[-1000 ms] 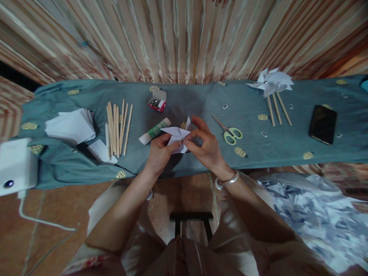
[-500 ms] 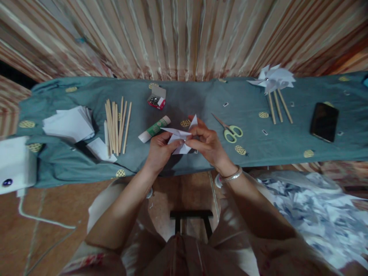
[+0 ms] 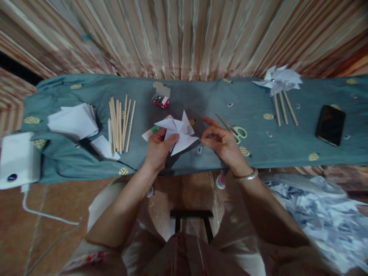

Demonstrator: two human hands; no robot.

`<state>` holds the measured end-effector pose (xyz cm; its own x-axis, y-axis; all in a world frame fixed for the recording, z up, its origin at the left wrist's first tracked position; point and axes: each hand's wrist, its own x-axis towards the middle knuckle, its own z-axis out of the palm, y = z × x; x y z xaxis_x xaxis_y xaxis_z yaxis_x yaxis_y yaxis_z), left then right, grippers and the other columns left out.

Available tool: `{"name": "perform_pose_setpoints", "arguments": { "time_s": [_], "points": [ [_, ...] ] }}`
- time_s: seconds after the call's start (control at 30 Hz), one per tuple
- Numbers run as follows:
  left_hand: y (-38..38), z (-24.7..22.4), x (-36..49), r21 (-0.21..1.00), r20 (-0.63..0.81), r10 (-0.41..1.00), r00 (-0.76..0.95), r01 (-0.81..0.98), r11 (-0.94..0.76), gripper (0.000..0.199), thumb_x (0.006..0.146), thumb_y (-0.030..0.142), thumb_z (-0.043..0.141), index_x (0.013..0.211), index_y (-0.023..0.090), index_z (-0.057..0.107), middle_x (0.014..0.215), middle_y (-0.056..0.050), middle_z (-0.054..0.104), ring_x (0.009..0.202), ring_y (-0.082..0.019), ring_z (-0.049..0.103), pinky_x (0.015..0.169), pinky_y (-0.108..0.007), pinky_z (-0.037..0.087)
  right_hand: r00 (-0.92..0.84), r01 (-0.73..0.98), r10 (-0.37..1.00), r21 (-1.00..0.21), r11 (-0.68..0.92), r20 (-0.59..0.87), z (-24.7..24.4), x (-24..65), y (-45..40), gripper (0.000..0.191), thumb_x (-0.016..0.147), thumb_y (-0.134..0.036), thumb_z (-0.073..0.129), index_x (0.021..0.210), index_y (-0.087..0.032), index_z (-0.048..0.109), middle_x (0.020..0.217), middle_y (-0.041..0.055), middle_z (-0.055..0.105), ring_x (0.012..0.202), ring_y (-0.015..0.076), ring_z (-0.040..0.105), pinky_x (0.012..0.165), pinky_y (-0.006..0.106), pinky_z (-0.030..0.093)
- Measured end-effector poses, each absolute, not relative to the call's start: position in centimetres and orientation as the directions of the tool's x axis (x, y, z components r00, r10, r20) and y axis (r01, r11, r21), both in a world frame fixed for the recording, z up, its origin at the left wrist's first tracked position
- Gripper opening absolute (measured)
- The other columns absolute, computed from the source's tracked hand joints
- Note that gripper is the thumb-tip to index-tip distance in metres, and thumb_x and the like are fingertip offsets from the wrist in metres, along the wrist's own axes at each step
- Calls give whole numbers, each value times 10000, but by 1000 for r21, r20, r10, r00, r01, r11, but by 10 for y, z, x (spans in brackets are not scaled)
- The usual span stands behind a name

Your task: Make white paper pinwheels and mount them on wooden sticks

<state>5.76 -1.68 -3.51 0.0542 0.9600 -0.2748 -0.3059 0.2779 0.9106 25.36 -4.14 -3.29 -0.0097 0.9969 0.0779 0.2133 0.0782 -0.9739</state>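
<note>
My left hand [image 3: 157, 147] is closed on a white paper pinwheel [image 3: 181, 142], its thumb pressed on the folded middle and several pointed blades spread out. My right hand [image 3: 220, 140] is at the pinwheel's right tip, thumb and index finger pinched together with the other fingers raised. Something tiny may be in that pinch; I cannot make it out. Behind my left hand lies a glue stick [image 3: 147, 135] with a green label, partly covered. Scissors [image 3: 240, 132] with light green handles lie just beyond my right hand. An open small box [image 3: 161, 99] of shiny metal tacks stands farther back.
On the left are wooden sticks [image 3: 117, 126], a stack of white paper [image 3: 73, 122] and a white device [image 3: 18, 161] with a cable. Finished pinwheels on sticks [image 3: 283, 80] lie at the back right, near a black phone [image 3: 330, 125]. A bag of paper scraps [image 3: 322, 214] sits lower right.
My right hand has drawn away to the right from the pinwheel's middle. The pinwheel has opened out flatter in my left hand, its blades now showing. The view has shifted slightly.
</note>
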Motion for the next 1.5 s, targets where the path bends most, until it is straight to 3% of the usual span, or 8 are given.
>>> {"name": "perform_pose_setpoints", "arguments": {
  "time_s": [0.4,0.73,1.0,1.07,1.2,1.3,1.4,1.5],
  "points": [
    [-12,-39,56,925,-267,962,52,-266,271,223,588,218,787,799,176,729,743,1,717,658,-139,605,663,-258,472,-155,274,983,-952,135,95,-34,250,-50,56,769,-226,710,719,-229,684,1439,45,588,1417,264,468,1167,480,358],
    [-7,-40,55,935,-269,961,64,-223,276,185,584,180,769,764,172,732,740,-9,731,636,-142,614,615,-250,478,-228,399,963,-888,229,146,-15,247,-63,82,771,-175,697,737,-249,687,1534,2,485,1515,269,303,1206,517,314],
    [-7,-43,54,898,-304,948,92,-305,318,216,574,182,788,783,175,733,741,-20,738,669,-163,655,642,-269,516,-80,579,979,-791,198,187,-43,264,-49,117,756,-138,664,708,-240,697,1355,46,643,1381,302,501,1174,533,360],
    [-9,-43,55,877,-331,935,123,-324,354,212,582,178,786,786,170,729,736,-31,734,697,-181,671,668,-289,527,-47,624,976,-757,196,213,-46,265,-48,117,794,-157,645,817,-232,732,1355,76,639,1357,296,524,1172,513,370],
    [-14,-40,58,852,-368,914,171,-332,405,199,585,180,781,779,164,736,723,-36,735,686,-182,672,661,-285,534,2,502,972,-840,204,237,-38,262,-48,223,859,-231,650,1069,-225,726,1435,99,569,1335,251,548,1150,429,415],
    [-16,-37,59,844,-386,902,193,-319,430,209,589,180,782,794,166,745,739,-33,745,677,-172,668,655,-272,531,-53,383,974,-896,225,223,-31,260,-48,211,834,-268,715,1043,-269,736,1491,36,523,1406,249,475,1191,437,360],
    [-17,-35,60,841,-403,890,214,-298,452,216,589,185,786,803,169,754,749,-32,751,667,-168,661,654,-272,530,-120,384,972,-894,232,201,-30,258,-47,178,812,-269,743,989,-268,757,1541,13,472,1475,274,378,1232,482,276],
    [-18,-35,60,840,-404,884,236,-286,460,211,579,197,793,785,169,760,753,-29,753,649,-160,647,642,-270,522,-144,399,974,-890,221,177,-31,258,-46,107,807,-272,751,912,-270,771,1540,-12,475,1470,270,387,1241,469,267]
  ]
}}
